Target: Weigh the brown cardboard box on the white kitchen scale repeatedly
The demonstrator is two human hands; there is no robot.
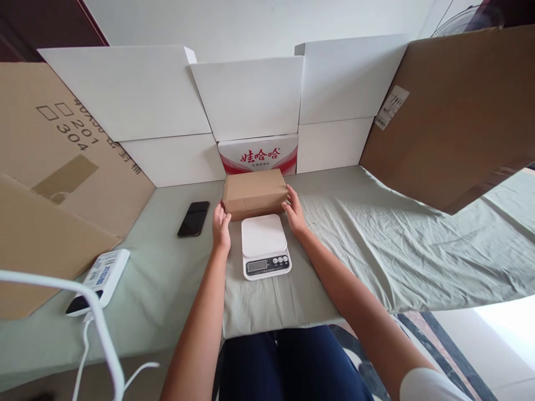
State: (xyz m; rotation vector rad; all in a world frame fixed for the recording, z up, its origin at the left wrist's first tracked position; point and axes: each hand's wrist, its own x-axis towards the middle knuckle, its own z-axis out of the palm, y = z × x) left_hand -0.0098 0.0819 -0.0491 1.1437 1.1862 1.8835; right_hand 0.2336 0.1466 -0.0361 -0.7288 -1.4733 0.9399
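A closed brown cardboard box (254,194) is between my two hands, just behind a white kitchen scale (264,238). My left hand (221,227) grips the box at its left end, and my right hand (295,210) grips its right end. Whether the box rests on the cloth or is slightly raised, I cannot tell. The scale's small display (257,266) looks blank, with several round buttons beside it. Nothing lies on the weighing plate.
A black phone (193,219) lies left of the box. Farther left is a white power strip (100,281) with a cable. White boxes (251,97) line the back, with large cardboard panels (455,117) at either side. Green cloth (346,234) covers the table.
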